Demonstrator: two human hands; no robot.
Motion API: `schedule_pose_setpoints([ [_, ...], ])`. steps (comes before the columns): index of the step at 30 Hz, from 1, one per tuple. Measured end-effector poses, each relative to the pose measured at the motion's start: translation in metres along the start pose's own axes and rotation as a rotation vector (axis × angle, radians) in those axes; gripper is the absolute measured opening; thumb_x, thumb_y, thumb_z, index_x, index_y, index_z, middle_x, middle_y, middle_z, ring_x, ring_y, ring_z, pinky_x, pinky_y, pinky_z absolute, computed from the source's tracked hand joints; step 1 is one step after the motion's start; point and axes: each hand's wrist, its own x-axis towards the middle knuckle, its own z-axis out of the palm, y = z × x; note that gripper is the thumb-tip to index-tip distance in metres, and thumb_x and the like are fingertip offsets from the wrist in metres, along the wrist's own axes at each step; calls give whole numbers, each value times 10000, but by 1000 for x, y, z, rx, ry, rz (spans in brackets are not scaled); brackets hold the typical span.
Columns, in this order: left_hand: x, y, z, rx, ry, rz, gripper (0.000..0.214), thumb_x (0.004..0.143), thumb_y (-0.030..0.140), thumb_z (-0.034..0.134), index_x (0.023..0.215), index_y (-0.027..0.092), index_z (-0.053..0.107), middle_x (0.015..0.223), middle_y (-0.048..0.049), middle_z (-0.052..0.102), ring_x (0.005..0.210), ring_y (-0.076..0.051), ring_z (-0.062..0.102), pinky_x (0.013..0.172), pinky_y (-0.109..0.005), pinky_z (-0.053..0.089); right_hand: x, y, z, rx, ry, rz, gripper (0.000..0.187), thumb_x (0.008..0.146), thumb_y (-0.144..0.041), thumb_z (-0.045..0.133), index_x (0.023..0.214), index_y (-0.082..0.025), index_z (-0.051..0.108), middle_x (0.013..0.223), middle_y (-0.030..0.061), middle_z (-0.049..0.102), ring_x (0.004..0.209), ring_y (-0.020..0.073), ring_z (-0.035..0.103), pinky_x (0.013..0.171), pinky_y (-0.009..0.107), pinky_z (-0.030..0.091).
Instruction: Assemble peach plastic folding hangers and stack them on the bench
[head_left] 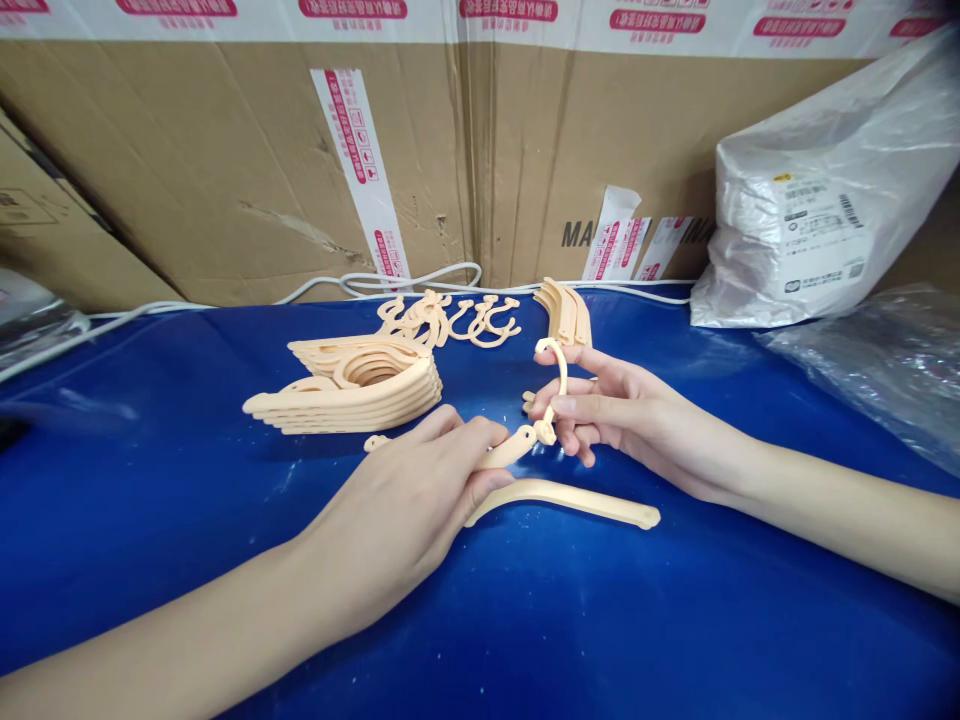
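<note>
My left hand point(420, 480) is closed on a cream plastic hanger arm point(510, 452), whose holed end sticks out past the fingers. In my right hand point(622, 405) a cream hanger hook point(561, 380) is pinched between thumb and fingers. The hook's base is right beside the holed end of the arm; I cannot tell whether they are joined. Below the hands lies a second curved hanger arm point(570, 493), its left end partly hidden by my left thumb. A small cream end piece point(375, 442) shows beyond my left hand.
Stacked hanger arms point(352, 400) stand on the blue table point(600, 620) at left. Behind are several loose hooks point(480, 322) and another group of arms point(564, 312). A white cable point(412, 283), cardboard boxes point(255, 150) and a white plastic bag point(810, 230) line the back.
</note>
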Motion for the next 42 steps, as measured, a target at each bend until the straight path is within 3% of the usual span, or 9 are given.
schedule_pose_setpoints([
  [7,-1,0,0,-27,37,69,280,1032,264,319,858,191,526,761,8,560,730,-163,485,633,-268,364,1,-2,1,-27,23,21,519,794,-221,743,1246,-203,488,733,-24,649,570,70,557,534,193,451],
  [11,-2,1,-1,-7,99,122,211,1023,215,359,933,184,547,825,5,604,750,-153,504,673,-255,383,-1,-2,3,-60,24,20,564,773,-252,766,1260,-210,486,757,-29,629,561,60,513,499,202,369],
  [18,-7,7,-4,95,150,165,225,1027,215,342,983,165,557,864,-8,646,768,-157,554,711,-266,414,-6,-4,12,-81,72,-8,613,744,-289,787,1251,-199,453,688,-52,593,545,72,461,501,231,325],
  [28,-8,15,-3,230,90,172,382,1044,285,254,899,159,585,779,-23,626,690,-176,504,657,-302,369,-15,0,12,-124,82,-68,526,776,-249,737,1212,-185,449,701,-33,627,525,73,459,462,223,345],
  [42,-11,21,-1,372,136,215,405,1045,310,258,897,148,598,756,-28,634,675,-178,525,630,-296,376,-20,2,16,-293,123,-198,511,810,-288,691,1254,-179,462,683,-57,560,522,81,451,513,254,377],
])
